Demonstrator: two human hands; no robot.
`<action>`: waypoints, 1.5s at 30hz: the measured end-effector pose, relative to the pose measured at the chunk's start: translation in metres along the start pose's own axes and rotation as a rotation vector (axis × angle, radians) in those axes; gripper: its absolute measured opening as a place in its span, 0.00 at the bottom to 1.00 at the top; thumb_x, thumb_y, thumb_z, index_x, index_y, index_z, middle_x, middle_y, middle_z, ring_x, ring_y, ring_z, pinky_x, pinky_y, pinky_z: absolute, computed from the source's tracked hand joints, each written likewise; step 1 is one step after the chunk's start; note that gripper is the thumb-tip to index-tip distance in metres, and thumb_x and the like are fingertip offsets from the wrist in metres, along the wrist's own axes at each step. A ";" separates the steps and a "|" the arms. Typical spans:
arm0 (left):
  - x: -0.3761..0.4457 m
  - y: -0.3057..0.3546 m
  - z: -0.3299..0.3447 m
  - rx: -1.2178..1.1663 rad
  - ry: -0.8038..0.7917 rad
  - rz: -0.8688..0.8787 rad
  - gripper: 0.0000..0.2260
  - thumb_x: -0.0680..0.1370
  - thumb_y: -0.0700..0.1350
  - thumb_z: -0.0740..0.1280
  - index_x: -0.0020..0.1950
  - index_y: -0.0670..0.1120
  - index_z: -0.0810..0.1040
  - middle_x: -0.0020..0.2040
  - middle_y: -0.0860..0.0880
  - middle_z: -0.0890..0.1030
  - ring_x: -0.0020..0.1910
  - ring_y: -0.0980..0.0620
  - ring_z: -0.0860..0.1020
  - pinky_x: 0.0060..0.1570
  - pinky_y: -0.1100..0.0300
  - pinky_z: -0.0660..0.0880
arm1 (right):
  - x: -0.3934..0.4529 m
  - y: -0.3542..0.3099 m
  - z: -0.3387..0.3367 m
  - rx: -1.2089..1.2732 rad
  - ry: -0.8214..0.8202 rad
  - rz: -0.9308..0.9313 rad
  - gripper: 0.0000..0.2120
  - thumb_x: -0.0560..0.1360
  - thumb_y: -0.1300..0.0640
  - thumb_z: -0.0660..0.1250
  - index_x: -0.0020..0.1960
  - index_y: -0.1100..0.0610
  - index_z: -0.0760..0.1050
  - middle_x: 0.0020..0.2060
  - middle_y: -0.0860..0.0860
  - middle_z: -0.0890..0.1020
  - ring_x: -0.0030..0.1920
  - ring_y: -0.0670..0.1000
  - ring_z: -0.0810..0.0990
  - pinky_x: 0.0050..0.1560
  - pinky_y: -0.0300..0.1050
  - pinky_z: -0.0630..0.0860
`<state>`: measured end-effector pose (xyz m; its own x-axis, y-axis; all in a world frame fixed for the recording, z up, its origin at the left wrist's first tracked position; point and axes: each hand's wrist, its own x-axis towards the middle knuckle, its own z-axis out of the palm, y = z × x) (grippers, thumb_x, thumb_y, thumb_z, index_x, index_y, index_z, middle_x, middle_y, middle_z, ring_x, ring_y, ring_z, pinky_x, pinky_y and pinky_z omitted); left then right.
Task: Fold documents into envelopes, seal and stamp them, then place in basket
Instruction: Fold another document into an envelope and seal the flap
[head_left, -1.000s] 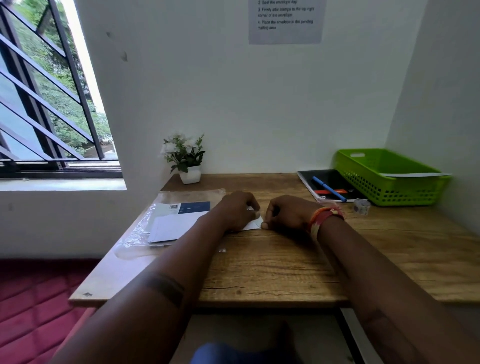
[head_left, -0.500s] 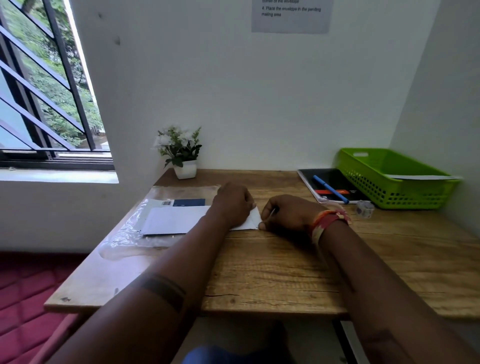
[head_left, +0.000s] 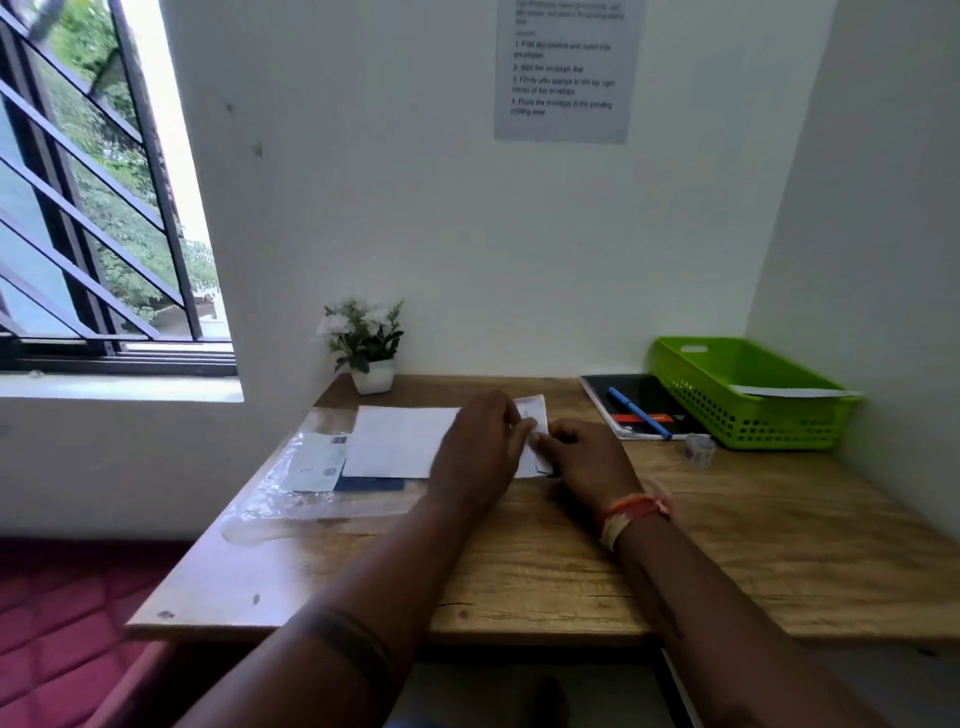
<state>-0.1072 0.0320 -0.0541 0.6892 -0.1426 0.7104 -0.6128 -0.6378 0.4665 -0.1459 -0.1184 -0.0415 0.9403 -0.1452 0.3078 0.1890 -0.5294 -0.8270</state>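
A white envelope (head_left: 397, 441) lies flat on the wooden desk (head_left: 545, 571), and its right end is hidden under my hands. My left hand (head_left: 478, 452) rests across it, fingertips pinching a raised white paper flap (head_left: 534, 408) at that end. Touching it from the right, my right hand (head_left: 587, 462) has curled fingers that pinch the same paper edge. The green plastic basket (head_left: 691, 374) stands at the back right with a white sheet (head_left: 789, 391) lying in it.
A clear plastic sleeve (head_left: 280, 506) with blue and white packets (head_left: 317, 462) lies to the left. A black notebook (head_left: 631, 395) with a blue pen (head_left: 639, 414) sits beside the basket, a small clear roll (head_left: 700, 451) in front. A potted plant (head_left: 366, 343) stands at the back.
The paper's right end has lifted off the desk between my fingers. My hands have closed in on each other, and the camera has tilted upward.
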 end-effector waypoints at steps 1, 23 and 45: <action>-0.005 0.007 0.000 -0.037 -0.012 -0.022 0.07 0.79 0.53 0.68 0.47 0.52 0.73 0.45 0.56 0.75 0.42 0.59 0.73 0.42 0.63 0.70 | -0.005 0.000 0.001 -0.039 0.026 -0.043 0.12 0.78 0.48 0.67 0.41 0.52 0.83 0.35 0.48 0.84 0.39 0.46 0.81 0.43 0.49 0.77; -0.018 0.055 -0.050 -0.460 -0.330 -0.784 0.12 0.82 0.46 0.66 0.62 0.41 0.78 0.58 0.42 0.81 0.56 0.43 0.80 0.55 0.48 0.80 | -0.075 0.024 -0.062 -0.956 -0.013 -0.219 0.32 0.73 0.51 0.57 0.77 0.42 0.61 0.77 0.44 0.63 0.79 0.51 0.55 0.75 0.53 0.51; -0.032 0.065 0.029 0.346 -0.757 -0.062 0.24 0.85 0.54 0.53 0.81 0.51 0.58 0.82 0.48 0.58 0.80 0.46 0.56 0.78 0.45 0.53 | -0.038 0.033 -0.057 -0.888 -0.429 0.013 0.27 0.83 0.41 0.43 0.81 0.47 0.49 0.81 0.47 0.50 0.80 0.52 0.47 0.78 0.58 0.45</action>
<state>-0.1579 -0.0265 -0.0615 0.8671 -0.4907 0.0850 -0.4968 -0.8403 0.2171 -0.1912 -0.1780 -0.0532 0.9969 0.0667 -0.0407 0.0613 -0.9907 -0.1215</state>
